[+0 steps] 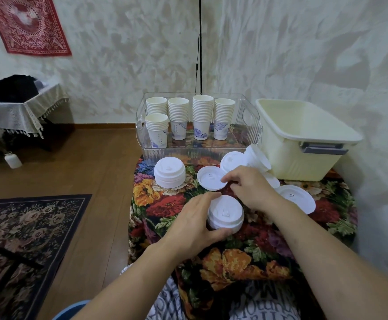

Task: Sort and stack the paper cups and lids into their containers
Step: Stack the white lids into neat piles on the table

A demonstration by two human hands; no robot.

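My left hand [194, 224] grips a short stack of white lids [226, 213] near the middle of the flower-patterned table. Just behind it, my right hand [250, 187] pinches the edge of a single upside-down lid [210, 179]. A taller lid stack [169, 173] stands at the left. More loose lids [257, 157] lean against the cream tub, and one flat lid [298, 198] lies right of my right wrist. Several stacks of paper cups [189, 117] stand in the clear plastic bin [249, 121] at the back.
A cream plastic tub [304, 135] with a grey handle stands at the back right, nothing visible inside it. The small table's left edge drops to a wooden floor with a dark rug [26, 227]. The wall is close on the right.
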